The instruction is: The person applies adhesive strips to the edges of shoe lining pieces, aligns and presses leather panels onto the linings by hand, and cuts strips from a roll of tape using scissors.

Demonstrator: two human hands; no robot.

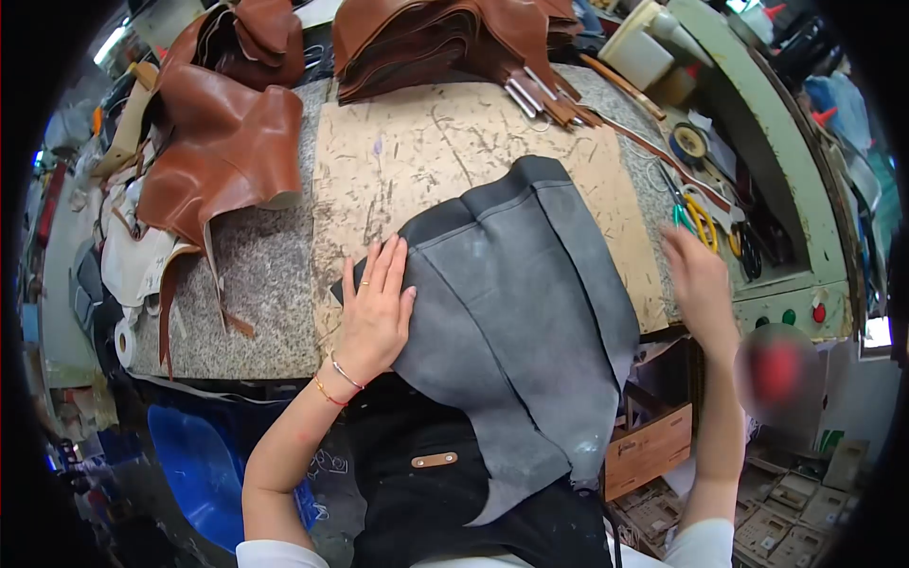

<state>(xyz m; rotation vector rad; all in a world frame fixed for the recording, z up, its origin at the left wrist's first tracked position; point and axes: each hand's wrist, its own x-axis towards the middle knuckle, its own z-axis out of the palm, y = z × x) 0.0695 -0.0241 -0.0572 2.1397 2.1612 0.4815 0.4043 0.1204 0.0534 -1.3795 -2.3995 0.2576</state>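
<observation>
A: What is furthest left on the table?

B: A white roll [123,345], at the edge of the speckled tabletop [265,317]. Just right of it lies a heap of brown leather [227,142], with strips trailing toward the near edge. A blue chair [194,469] shows below.

A: And the left hand?

B: The left hand [372,308] is spread flat, palm down, fingers straight and close together. It rests on the left part of the grey leather [521,312].

A: Where does that leather lie?

B: In the middle, on a pale, scratched board [355,175]. Its near end hangs past the table edge, over the black apron [417,502]. Beyond the board's far edge sits a brown stack [417,47].

A: The right hand?

B: The right hand [699,284] is right of the grey leather, apart from it, and blurred. I can't tell whether it is closed or holds anything. Yellow handles [710,227] and a tape roll [688,142] lie near it.
</observation>
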